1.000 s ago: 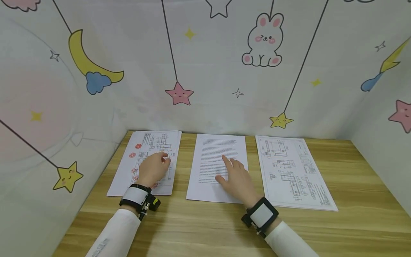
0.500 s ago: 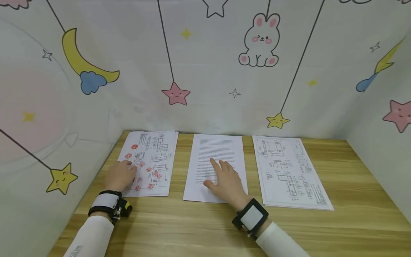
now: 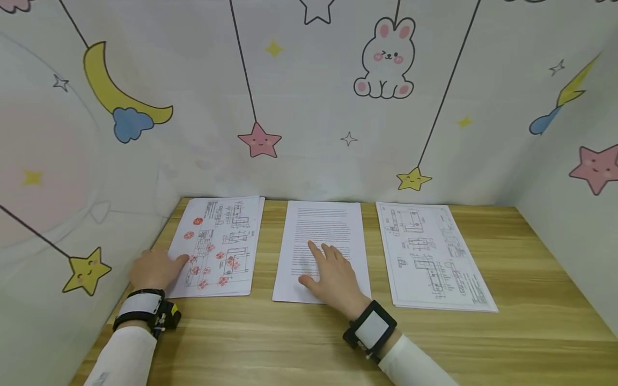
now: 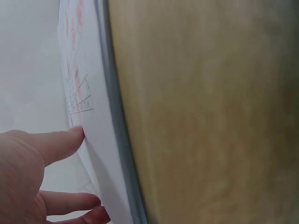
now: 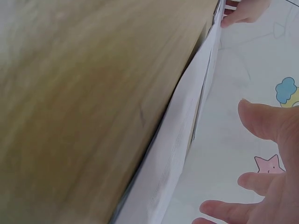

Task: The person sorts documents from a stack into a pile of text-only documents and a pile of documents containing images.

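In the head view, my left hand (image 3: 153, 269) is at the left edge of a paper stack (image 3: 243, 281) printed with line drawings and red stamps. Its thumb (image 4: 63, 144) reaches the stack's top sheet, while the other fingers are by the side edge, partly hidden. My right hand (image 3: 335, 280) hovers with spread fingers over the middle stack of text pages (image 3: 289, 289). In the right wrist view, those fingers (image 5: 229, 211) look apart from the paper.
A third paper stack (image 3: 441, 300) with technical drawings lies at the right. All three are on a wood-grain table (image 3: 270, 343). A white curtain (image 3: 309, 171) with cartoon prints closes off the back and sides.
My left hand has moved left, from above the stamped stack to its left edge, and its thumb has opened out. My right hand shifts slightly left with the view, still over the text pages.
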### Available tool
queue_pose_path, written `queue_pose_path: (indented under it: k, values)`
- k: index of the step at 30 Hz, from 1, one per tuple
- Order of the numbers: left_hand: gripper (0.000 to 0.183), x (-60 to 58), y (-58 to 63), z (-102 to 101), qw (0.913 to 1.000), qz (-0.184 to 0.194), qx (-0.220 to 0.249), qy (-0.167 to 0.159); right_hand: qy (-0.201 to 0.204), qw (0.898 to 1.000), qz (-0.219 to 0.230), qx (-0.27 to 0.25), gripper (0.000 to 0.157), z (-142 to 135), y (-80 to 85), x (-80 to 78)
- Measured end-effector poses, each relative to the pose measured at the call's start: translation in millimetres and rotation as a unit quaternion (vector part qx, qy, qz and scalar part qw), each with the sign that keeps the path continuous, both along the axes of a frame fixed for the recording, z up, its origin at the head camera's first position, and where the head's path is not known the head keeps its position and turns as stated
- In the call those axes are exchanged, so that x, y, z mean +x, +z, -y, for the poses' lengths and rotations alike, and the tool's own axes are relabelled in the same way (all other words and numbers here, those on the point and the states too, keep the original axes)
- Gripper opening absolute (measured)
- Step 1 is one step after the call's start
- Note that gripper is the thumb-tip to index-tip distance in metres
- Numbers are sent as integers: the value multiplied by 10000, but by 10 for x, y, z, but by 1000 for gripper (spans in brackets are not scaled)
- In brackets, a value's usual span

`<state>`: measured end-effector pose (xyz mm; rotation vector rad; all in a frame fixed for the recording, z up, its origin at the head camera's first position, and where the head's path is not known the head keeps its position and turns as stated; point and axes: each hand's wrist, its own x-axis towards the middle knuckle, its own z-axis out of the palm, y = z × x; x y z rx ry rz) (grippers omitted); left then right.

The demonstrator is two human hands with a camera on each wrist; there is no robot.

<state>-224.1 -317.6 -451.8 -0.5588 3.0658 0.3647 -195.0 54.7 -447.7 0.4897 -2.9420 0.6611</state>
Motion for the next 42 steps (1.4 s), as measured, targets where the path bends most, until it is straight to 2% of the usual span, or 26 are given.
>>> queue_pose_path:
  k: [5, 14, 27, 30, 33, 38, 42]
  values:
    - [60, -23, 9, -21, 9998, 181, -15, 121, 190, 9998, 9, 32, 76, 41, -18, 9]
    - [55, -53, 20, -54, 9994, 76, 184, 296, 391, 9992, -5, 56, 74, 105, -8, 29]
    - [48, -75, 57, -96, 9998, -125, -81, 125, 441, 9989, 112, 133, 74, 177, -1, 33]
    - [47, -85, 63, -80, 9998, -139, 154, 64, 461, 9987, 132, 154, 74, 182, 1, 33]
    - [48, -93, 64, -50, 9980, -121, 615, -86, 473, 9986, 157, 165, 73, 186, 1, 34]
    - [49, -118, 61, 16, 9899, 134, 1356, -399, 470, 9985, 197, 188, 72, 210, -15, 30]
    - [57, -144, 49, 62, 9826, 342, 1785, -392, 490, 9984, 226, 180, 70, 232, -29, 24]
